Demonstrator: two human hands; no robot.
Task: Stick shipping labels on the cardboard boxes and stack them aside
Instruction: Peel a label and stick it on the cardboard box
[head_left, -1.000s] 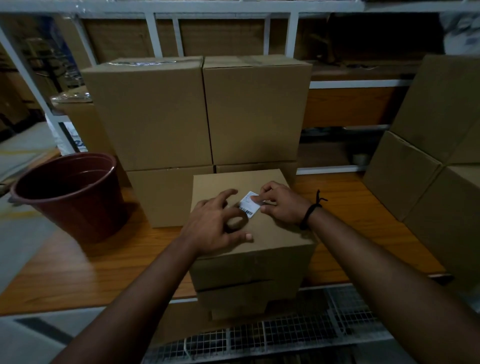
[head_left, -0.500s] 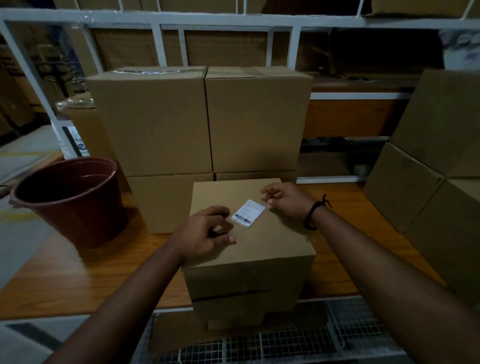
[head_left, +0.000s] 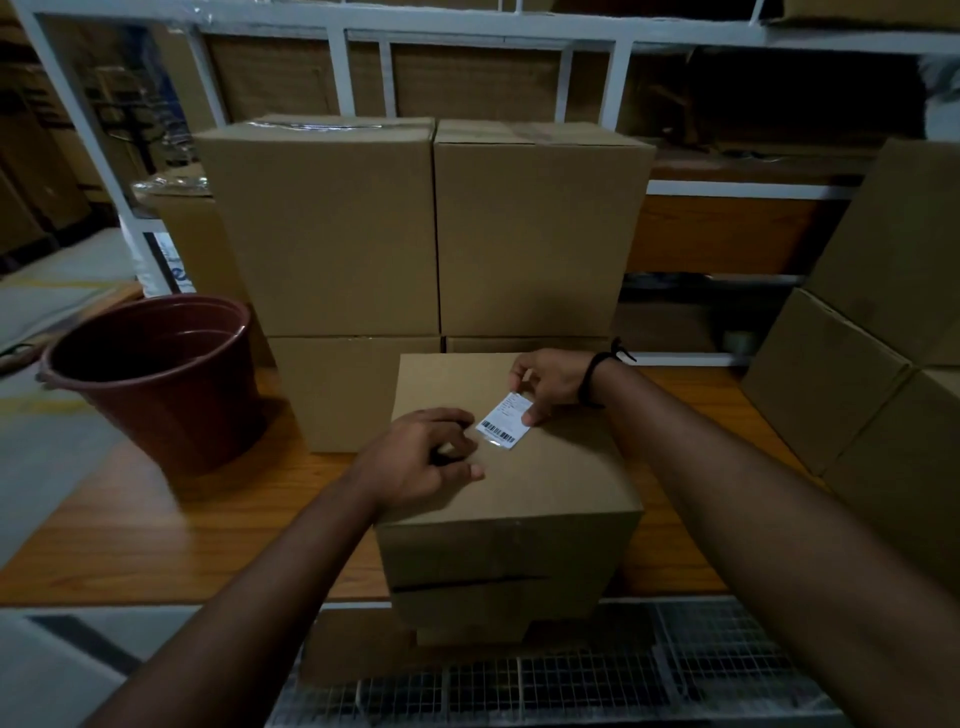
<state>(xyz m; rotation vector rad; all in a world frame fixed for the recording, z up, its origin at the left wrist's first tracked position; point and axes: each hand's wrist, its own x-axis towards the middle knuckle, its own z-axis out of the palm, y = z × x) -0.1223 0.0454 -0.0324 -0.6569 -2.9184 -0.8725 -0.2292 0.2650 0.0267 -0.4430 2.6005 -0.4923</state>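
**Label being held to the top of the nearest box**

Nearest the camera, a cardboard box is sitting at the front edge of the wooden bench, resting on another carton below. The left hand is lying on the box's top with fingers loosely curled, gripping nothing. Just beyond it, a white shipping label with a barcode is lying on the box top, and the right hand, wearing a dark wristband, is pinching the label's far end between thumb and fingers. To the left, a brown bucket is standing on the bench. Behind, stacked boxes are standing two across. More cartons are leaning at the right, before white shelving.
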